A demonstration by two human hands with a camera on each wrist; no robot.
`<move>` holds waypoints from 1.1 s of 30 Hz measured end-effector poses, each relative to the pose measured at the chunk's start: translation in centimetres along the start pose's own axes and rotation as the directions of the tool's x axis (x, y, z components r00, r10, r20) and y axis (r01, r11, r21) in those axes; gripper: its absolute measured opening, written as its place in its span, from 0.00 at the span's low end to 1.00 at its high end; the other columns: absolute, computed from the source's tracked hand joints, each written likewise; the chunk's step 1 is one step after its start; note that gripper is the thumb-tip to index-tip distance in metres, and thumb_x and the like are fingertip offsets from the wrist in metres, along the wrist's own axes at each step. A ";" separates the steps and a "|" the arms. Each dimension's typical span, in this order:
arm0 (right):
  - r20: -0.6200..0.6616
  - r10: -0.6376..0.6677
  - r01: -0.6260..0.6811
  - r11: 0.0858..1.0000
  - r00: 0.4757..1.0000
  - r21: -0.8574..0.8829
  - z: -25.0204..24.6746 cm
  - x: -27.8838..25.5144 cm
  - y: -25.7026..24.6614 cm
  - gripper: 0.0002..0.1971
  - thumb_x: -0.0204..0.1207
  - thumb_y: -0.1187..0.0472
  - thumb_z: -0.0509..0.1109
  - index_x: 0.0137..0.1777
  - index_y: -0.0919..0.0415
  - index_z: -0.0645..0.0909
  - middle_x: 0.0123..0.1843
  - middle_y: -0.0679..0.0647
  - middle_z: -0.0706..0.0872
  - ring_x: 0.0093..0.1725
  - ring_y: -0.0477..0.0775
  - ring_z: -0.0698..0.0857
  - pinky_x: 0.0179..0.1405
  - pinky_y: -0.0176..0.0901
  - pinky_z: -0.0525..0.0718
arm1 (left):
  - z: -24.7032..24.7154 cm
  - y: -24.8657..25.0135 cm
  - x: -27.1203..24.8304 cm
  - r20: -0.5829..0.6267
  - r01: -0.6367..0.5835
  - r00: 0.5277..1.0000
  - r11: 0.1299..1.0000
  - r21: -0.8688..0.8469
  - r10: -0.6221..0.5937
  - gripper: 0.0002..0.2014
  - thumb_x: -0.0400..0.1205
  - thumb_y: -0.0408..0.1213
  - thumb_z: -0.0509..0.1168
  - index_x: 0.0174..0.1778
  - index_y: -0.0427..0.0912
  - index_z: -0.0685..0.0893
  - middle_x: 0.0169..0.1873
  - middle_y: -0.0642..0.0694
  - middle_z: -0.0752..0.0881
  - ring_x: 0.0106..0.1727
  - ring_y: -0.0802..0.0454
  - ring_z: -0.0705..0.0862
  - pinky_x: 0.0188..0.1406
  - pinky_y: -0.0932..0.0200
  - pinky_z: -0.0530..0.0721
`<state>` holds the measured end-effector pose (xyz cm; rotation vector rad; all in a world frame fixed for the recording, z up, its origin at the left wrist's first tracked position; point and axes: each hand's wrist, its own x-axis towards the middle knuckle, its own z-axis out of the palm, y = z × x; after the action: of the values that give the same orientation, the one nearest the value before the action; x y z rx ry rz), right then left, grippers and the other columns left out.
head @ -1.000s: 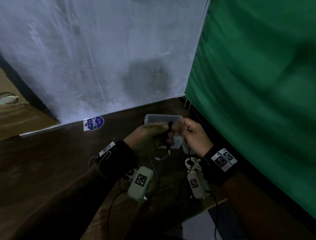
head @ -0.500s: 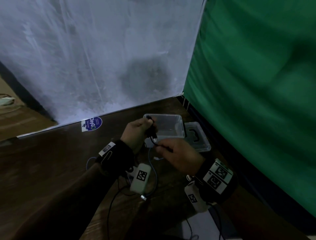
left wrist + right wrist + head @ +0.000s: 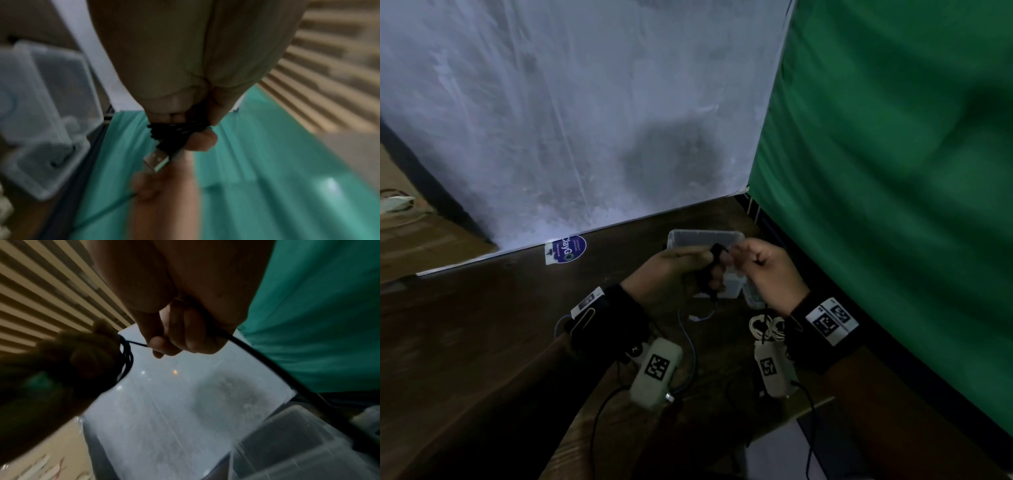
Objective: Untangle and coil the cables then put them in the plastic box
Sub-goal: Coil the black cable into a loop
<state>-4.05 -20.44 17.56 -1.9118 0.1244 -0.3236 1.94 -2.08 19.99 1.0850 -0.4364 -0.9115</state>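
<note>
My left hand (image 3: 688,270) grips a small coil of black cable (image 3: 710,270) in front of the clear plastic box (image 3: 702,237). In the left wrist view the coil (image 3: 176,129) sits between thumb and fingers, its silver USB plug (image 3: 156,160) sticking out below. My right hand (image 3: 760,265) pinches the loose black strand (image 3: 267,360) close to the coil (image 3: 126,356), wrapped round the left fingers, and the strand trails down past the wrist. The box (image 3: 298,446) lies below both hands.
A coiled white cable (image 3: 765,325) and a thin blue cable (image 3: 690,342) lie on the dark wooden table (image 3: 482,342). The box lid (image 3: 751,298) rests beside the box. A green cloth (image 3: 893,171) hangs on the right, a white sheet (image 3: 585,120) behind.
My right hand has swung from low in front of the box back up to the left hand, carrying the black strand over the coil. The left hand stays by the box.
</note>
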 end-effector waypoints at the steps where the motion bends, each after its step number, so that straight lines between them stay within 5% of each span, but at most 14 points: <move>1: 0.005 0.027 -0.027 1.000 1.000 -0.010 0.5 -0.2 0.6 0.08 0.84 0.61 0.68 0.44 0.54 0.87 0.35 0.45 0.89 0.37 0.46 0.86 0.42 0.46 0.81 | 0.0 0.2 0.1 0.013 -0.035 0.999 0.997 -0.067 0.035 0.12 0.87 0.29 0.52 0.55 0.31 0.80 0.37 0.44 0.86 0.39 0.50 0.85 0.44 0.56 0.85; 5: 0.126 0.089 -0.079 0.994 0.988 -0.080 2.9 -2.0 1.8 0.10 0.85 0.62 0.64 0.58 0.59 0.87 0.48 0.49 0.89 0.47 0.48 0.88 0.47 0.39 0.84 | -1.6 -0.2 1.3 -0.099 -0.155 0.986 0.960 -0.232 0.135 0.12 0.87 0.31 0.52 0.58 0.32 0.80 0.40 0.43 0.81 0.42 0.49 0.81 0.51 0.56 0.82; 10: 0.216 0.021 0.012 0.988 0.976 -0.152 3.8 -3.0 0.7 0.10 0.84 0.63 0.66 0.59 0.62 0.88 0.54 0.49 0.89 0.53 0.40 0.86 0.54 0.24 0.79 | -3.7 -1.9 2.1 -0.196 -0.241 0.958 0.958 -0.154 0.209 0.13 0.88 0.32 0.54 0.61 0.30 0.78 0.43 0.42 0.80 0.44 0.47 0.81 0.51 0.50 0.81; 13: 0.295 0.005 0.069 0.968 0.956 -0.243 3.8 -3.2 -0.2 0.11 0.84 0.62 0.65 0.58 0.62 0.88 0.55 0.53 0.91 0.55 0.47 0.87 0.58 0.37 0.83 | -3.9 -2.3 2.3 -0.336 -0.266 0.890 0.950 0.164 0.308 0.12 0.87 0.32 0.57 0.55 0.28 0.83 0.41 0.41 0.83 0.43 0.46 0.82 0.49 0.48 0.82; 15: 0.319 -0.021 0.111 0.958 0.947 -0.266 3.6 -3.6 -1.4 0.10 0.84 0.59 0.66 0.56 0.60 0.88 0.52 0.53 0.91 0.53 0.48 0.88 0.56 0.45 0.85 | -4.3 -2.4 2.3 -0.336 -0.213 0.837 0.823 0.527 0.432 0.11 0.86 0.29 0.59 0.45 0.28 0.84 0.36 0.41 0.85 0.38 0.51 0.83 0.43 0.53 0.83; 18: 0.263 -0.050 0.124 0.954 0.963 -0.272 2.7 -3.2 -3.2 0.09 0.84 0.56 0.66 0.54 0.55 0.87 0.47 0.51 0.91 0.47 0.47 0.88 0.46 0.39 0.84 | -4.3 -2.7 2.0 -0.184 -0.106 0.922 0.680 0.725 0.340 0.10 0.86 0.30 0.60 0.43 0.34 0.85 0.38 0.42 0.87 0.37 0.55 0.85 0.41 0.58 0.84; 21: 0.121 -0.151 0.181 0.936 0.981 -0.301 1.0 -1.7 -3.4 0.07 0.83 0.60 0.67 0.48 0.57 0.87 0.42 0.48 0.89 0.43 0.41 0.85 0.43 0.32 0.81 | -3.0 -2.8 1.4 -0.145 -0.076 0.970 0.811 0.580 0.195 0.13 0.87 0.30 0.55 0.55 0.26 0.84 0.39 0.37 0.86 0.38 0.50 0.85 0.42 0.56 0.84; 25: 0.018 -0.096 0.097 0.992 0.995 -0.078 -0.2 -0.2 -2.0 0.04 0.81 0.63 0.70 0.47 0.61 0.85 0.40 0.48 0.89 0.42 0.45 0.86 0.47 0.41 0.83 | -0.7 -1.3 0.4 -0.091 -0.012 0.995 0.964 0.267 0.037 0.12 0.86 0.27 0.55 0.52 0.31 0.85 0.42 0.39 0.87 0.38 0.51 0.86 0.40 0.60 0.85; 30: 0.036 0.025 -0.029 0.991 0.999 0.131 0.5 -0.7 -1.6 0.04 0.83 0.67 0.66 0.50 0.61 0.82 0.25 0.42 0.83 0.22 0.36 0.77 0.25 0.24 0.72 | -0.7 0.1 -0.5 0.062 0.021 0.998 0.995 -0.102 -0.015 0.10 0.83 0.32 0.61 0.52 0.32 0.85 0.40 0.38 0.81 0.39 0.47 0.81 0.45 0.51 0.85; 33: 0.052 0.100 -0.104 0.991 0.994 0.083 1.6 -1.3 -1.0 0.10 0.85 0.65 0.63 0.56 0.68 0.85 0.30 0.49 0.83 0.22 0.36 0.77 0.24 0.25 0.71 | -1.1 0.1 -0.2 0.164 0.028 0.986 0.955 -0.296 0.022 0.12 0.86 0.35 0.53 0.55 0.35 0.80 0.38 0.45 0.76 0.38 0.51 0.76 0.50 0.54 0.75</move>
<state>-4.97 -18.33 17.81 -1.8202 0.1739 -0.2110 2.66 -1.23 19.66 0.7376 -0.4181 -1.0376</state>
